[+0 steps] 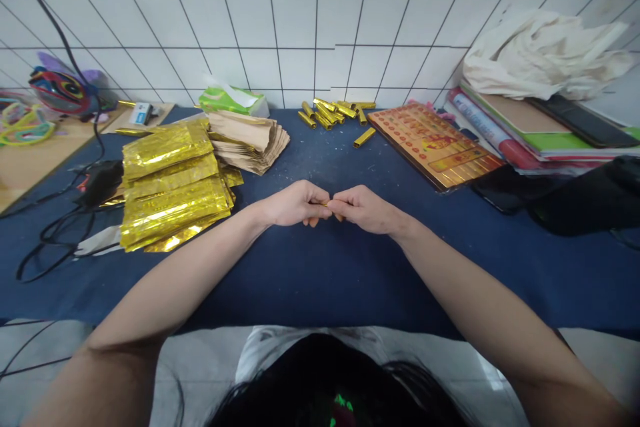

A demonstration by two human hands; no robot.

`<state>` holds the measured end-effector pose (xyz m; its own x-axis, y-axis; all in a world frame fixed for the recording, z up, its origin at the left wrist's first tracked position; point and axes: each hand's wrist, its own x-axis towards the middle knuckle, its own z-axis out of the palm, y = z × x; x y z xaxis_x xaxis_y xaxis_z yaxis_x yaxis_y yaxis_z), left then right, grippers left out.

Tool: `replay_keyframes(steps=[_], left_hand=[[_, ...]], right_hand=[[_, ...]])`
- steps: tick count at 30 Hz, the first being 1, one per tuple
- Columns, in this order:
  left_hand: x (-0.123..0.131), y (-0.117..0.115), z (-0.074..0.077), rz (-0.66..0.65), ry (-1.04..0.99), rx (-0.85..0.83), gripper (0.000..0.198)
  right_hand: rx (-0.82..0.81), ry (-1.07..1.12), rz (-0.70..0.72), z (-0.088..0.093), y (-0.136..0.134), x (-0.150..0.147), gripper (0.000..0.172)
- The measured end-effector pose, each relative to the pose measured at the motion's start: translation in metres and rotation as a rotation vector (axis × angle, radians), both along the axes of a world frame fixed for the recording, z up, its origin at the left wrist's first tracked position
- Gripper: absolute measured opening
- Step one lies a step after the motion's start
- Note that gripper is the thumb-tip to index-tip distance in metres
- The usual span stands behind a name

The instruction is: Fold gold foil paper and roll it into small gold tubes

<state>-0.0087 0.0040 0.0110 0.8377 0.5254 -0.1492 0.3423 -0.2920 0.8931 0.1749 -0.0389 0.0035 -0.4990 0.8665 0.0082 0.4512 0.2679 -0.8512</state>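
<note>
My left hand (300,204) and my right hand (361,208) meet at the middle of the dark blue tabletop, fingers closed on a small rolled piece of paper (339,217), mostly hidden between them. Beyond them, near the wall, lies a loose group of gold foil rolls (327,112), with one roll (364,137) apart from the rest. To the left of my left hand are stacked gold foil sheets (173,197). Behind these sits a stack of brown paper (253,140).
A green tissue pack (234,101) stands by the tiled wall. An orange printed packet (433,145) lies right of the rolls. Books (520,121) under a white cloth bag (540,60) are at the right. Black cables (46,233) run at the left.
</note>
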Motion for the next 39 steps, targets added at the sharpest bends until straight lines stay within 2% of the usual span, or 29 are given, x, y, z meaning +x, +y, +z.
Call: replay_keyframes(steps=[3, 7, 14, 21, 25, 29, 33, 39], left_hand=[[-0.006, 0.007, 0.003, 0.038, -0.005, -0.022, 0.026], [-0.013, 0.015, 0.005, 0.109, -0.051, 0.031, 0.032], [-0.014, 0.02, -0.001, 0.09, -0.127, -0.047, 0.031], [-0.015, 0.02, -0.001, 0.11, -0.057, 0.016, 0.026], [-0.004, 0.006, 0.002, 0.074, 0.068, 0.11, 0.021], [0.005, -0.006, 0.004, 0.024, 0.073, 0.164, 0.021], [0.001, 0.0, 0.003, 0.057, 0.05, 0.196, 0.024], [-0.007, 0.01, 0.003, 0.074, 0.013, 0.182, 0.025]], right_hand=[[0.029, 0.032, -0.063, 0.003, 0.003, 0.006, 0.035], [0.031, 0.061, -0.111, 0.006, 0.005, 0.012, 0.036], [-0.015, 0.073, -0.145, 0.007, 0.006, 0.012, 0.036], [-0.054, 0.038, -0.174, 0.002, 0.009, 0.014, 0.037], [-0.03, -0.023, -0.115, -0.001, 0.007, 0.011, 0.038], [-0.048, -0.143, -0.003, 0.0, 0.002, 0.003, 0.037], [-0.023, -0.186, -0.001, 0.004, 0.002, 0.004, 0.039], [0.14, -0.263, -0.037, 0.009, 0.003, 0.007, 0.039]])
